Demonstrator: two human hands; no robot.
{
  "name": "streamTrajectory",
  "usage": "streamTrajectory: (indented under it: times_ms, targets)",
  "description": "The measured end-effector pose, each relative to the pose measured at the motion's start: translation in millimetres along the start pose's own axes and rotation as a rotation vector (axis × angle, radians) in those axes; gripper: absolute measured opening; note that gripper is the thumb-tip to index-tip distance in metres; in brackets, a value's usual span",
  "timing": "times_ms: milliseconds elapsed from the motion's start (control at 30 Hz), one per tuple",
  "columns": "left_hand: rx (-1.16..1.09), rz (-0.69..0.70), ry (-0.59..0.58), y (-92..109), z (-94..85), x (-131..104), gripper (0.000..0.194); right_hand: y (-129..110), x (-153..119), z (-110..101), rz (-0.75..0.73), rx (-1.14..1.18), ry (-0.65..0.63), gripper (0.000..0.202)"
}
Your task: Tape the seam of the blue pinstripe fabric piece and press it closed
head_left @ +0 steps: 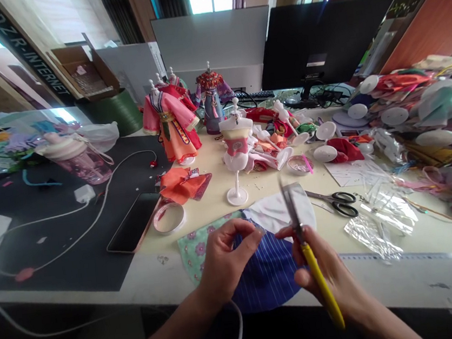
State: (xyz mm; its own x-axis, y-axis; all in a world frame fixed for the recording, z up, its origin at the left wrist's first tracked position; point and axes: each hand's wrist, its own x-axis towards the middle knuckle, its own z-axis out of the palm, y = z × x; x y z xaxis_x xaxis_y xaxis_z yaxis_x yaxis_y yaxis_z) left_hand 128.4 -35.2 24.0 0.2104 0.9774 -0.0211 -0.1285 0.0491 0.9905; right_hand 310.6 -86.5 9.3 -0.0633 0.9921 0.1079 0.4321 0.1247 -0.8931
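At the table's near edge my left hand (pixel 224 259) pinched the blue striped cloth (pixel 262 274) while my right hand (pixel 323 272) gripped yellow-handled snips (pixel 305 236), so I judged trimming in hand, needing a careful cut next.

Blue cloth (pixel 262 274) with thin white pinstripes lies beside mint-green cloth (pixel 194 246) printed with purple flowers. The snips (pixel 317 273) have a yellow handle. Behind, a pink-and-orange doll robe (pixel 172 124), black-handled scissors (pixel 338 203), a pink bottle (pixel 80 156), a black mat (pixel 53 232) on the cream counter (pixel 421 234).
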Motion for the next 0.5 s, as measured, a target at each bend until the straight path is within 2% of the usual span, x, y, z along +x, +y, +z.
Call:
streamTrajectory:
  times_ms: [100,267,500]
  targets:
    - [-0.017,0.041,0.044,6,-6.3,2,0.014,4,-6,-5,0.041,-0.241,-0.061,0.065]
    - [-0.035,0.1,0.103,9,-13.2,7,0.013,7,-12,-2,0.004,-0.542,0.006,0.064]
    - [-0.001,0.108,0.07,8,-15.8,10,0.013,10,-14,-1,-0.076,-0.689,0.012,0.052]
